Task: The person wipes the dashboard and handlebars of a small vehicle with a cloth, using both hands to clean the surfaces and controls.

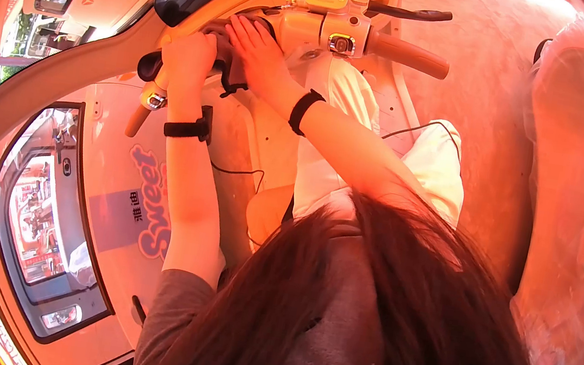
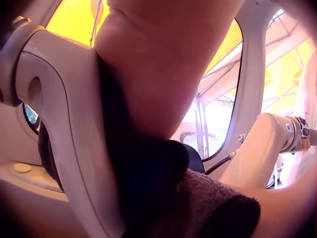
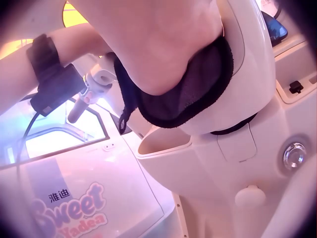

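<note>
A dark cloth [image 3: 203, 79] with black edging and a small loop lies over the middle of the pale handlebar housing [image 3: 252, 59]. In the head view my right hand [image 1: 256, 56] rests on this cloth with its fingers straight. Beside it, my left hand [image 1: 189, 60] is curled at the cloth's left edge and grips it, fingertips hidden. A fluffy side of the cloth [image 2: 208, 193] shows below the left hand [image 2: 158, 64] in the left wrist view. Both wrists wear black straps.
The right handlebar grip [image 1: 409, 54] and brake lever [image 1: 412, 12] stick out to the right, and the left grip [image 1: 136, 121] lies below the left hand. A door [image 1: 119, 179] marked "Sweet" stands at left. Thin cables hang from the wrists. A plastic-covered seat [image 1: 573, 172] is at right.
</note>
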`<state>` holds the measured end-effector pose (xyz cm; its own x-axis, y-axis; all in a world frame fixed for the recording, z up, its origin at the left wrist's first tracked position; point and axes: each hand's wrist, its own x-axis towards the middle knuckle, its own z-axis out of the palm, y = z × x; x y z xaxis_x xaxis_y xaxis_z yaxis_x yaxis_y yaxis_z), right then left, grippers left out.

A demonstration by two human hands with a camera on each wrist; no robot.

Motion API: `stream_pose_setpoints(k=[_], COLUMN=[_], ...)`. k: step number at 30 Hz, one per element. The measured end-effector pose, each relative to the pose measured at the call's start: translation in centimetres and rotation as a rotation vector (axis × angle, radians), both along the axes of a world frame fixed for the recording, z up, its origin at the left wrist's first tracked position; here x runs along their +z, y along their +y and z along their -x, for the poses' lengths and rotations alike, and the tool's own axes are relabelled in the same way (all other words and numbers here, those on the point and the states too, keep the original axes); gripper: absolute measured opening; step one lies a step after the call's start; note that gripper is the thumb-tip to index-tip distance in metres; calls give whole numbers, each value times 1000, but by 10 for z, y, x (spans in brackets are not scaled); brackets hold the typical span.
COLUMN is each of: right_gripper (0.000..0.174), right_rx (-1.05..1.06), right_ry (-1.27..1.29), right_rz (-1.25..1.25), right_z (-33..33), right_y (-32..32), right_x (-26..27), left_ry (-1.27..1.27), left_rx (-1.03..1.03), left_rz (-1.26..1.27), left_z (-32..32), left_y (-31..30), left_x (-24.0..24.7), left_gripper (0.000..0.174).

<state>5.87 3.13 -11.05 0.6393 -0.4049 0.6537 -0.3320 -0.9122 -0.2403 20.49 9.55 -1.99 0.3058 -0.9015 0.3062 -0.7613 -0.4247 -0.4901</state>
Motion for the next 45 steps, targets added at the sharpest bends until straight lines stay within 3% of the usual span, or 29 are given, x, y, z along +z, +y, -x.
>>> stream_pose_setpoints(k=[4,6,8,10,12,15,20,22,24,26,31,32,33,37,39,40,43,45], right_gripper=[74,75,77,76,76,74,68,63,58,39,17,13,13,8,9,11,19,26], right_rx=[-68,-92,-269,-262,-245,-282,-243,-178,-107,122,207,218,230,313,344,327,321,255], right_ry=[65,103,340,310,272,321,485,414,344,394,154,70,81,-52,-64,-161,-241,-270], right_rz=[-41,-30,183,174,170,206,366,331,299,56,23,25,36,39,44,64,50,-145], right_z=[8,11,12,12,11,17,46,61,72,81,85,90,96,130,143,146,160,166], right_y=[10,12,14,15,16,21,22,14,8,2,-4,-3,-2,0,-8,-12,-24,-27], right_x=[0,-2,-5,-11,-13,-15,-6,-2,9,27,15,14,18,76,99,106,109,96], left_ry=[10,-113,-76,-38,-194,-157,-83,-43,76,171,403,642,883,1173,1436,1544,1624,1709], left_rx=[-24,-137,-78,-10,-213,-246,-205,-180,-252,-255,-279,-315,-354,-416,-572,-655,-618,-572], left_rz=[-55,11,19,23,201,220,210,207,275,292,352,402,450,549,699,703,766,818], left_z=[5,17,32,35,32,40,66,68,67,68,74,75,76,89,114,133,142,144], left_y=[-2,-7,-11,-9,-3,7,15,17,19,22,32,30,30,22,8,6,-4,-6], left_x=[-15,-29,-32,-40,-48,-53,-58,-60,-59,-59,-74,-81,-88,-110,-107,-79,-80,-82], left_gripper=[38,30,27,27,35,42,43,43,42,42,44,45,45,47,48,49,49,48])
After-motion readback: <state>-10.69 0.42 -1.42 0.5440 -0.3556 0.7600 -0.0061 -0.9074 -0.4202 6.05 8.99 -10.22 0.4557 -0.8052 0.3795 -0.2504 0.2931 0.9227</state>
